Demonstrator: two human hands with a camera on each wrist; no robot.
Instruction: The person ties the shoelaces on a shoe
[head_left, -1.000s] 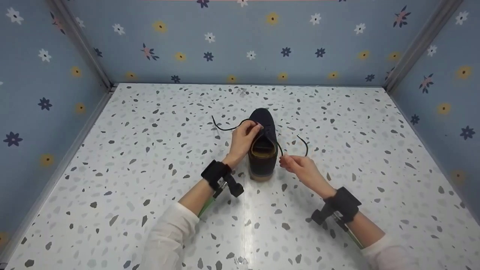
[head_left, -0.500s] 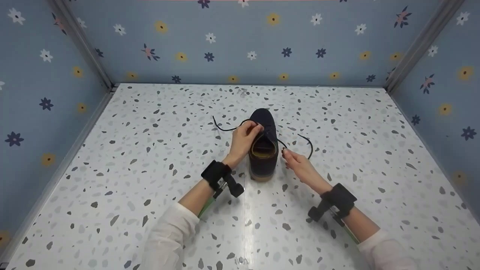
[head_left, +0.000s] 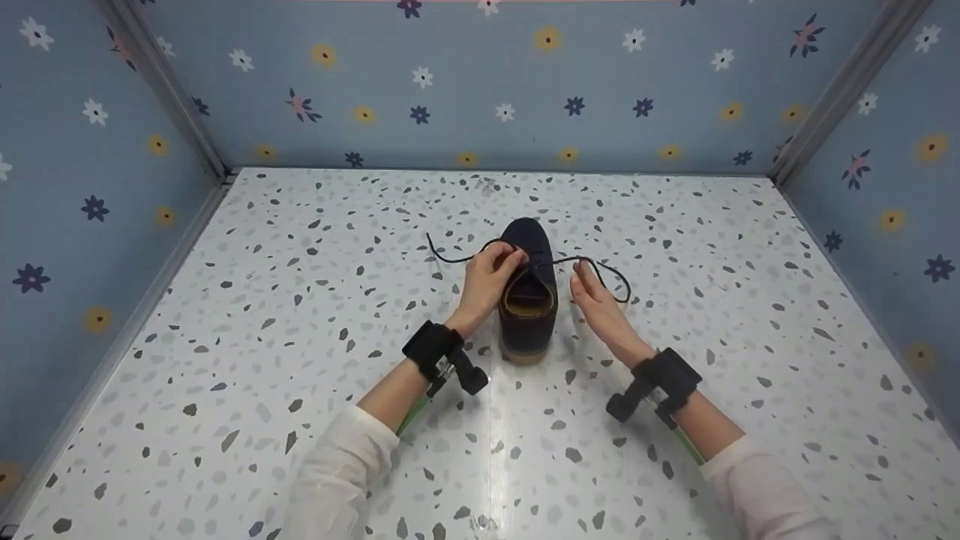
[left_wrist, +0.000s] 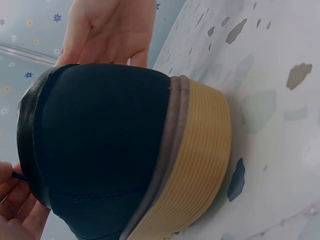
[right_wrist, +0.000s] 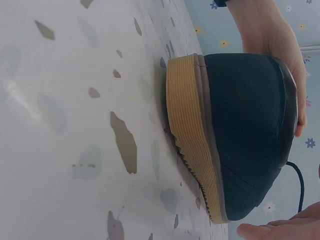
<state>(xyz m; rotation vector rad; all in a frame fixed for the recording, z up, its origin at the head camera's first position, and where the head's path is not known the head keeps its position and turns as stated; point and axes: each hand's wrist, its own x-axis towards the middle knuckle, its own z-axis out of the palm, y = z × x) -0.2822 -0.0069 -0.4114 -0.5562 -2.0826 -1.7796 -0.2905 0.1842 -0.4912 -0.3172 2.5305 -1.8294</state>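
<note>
A dark navy shoe [head_left: 526, 330] with a tan ridged sole [left_wrist: 205, 145] stands upright, its toe pointing away. At the left of its opening my left hand [head_left: 484, 283] pinches a dark shoelace [left_wrist: 18, 176] between thumb and fingers. The left lace end [head_left: 448, 260] trails out over the tabletop. To the right of the shoe, my right hand [head_left: 602, 309] has its fingers extended, fingertips right at the right-hand lace [head_left: 627, 291], which loops round beyond them. In the right wrist view this lace hangs from the shoe's upper towards the right hand.
The white speckled tabletop [head_left: 300, 315] lies under the shoe and both arms. Blue flowered panels [head_left: 480, 75] enclose it at the back and both sides. Each wrist wears a black strapped camera mount [head_left: 667, 381].
My right hand has moved forward and straightened its fingers from a pinch on the right-hand lace. That lace now runs out sideways from the shoe. My left hand stays in place.
</note>
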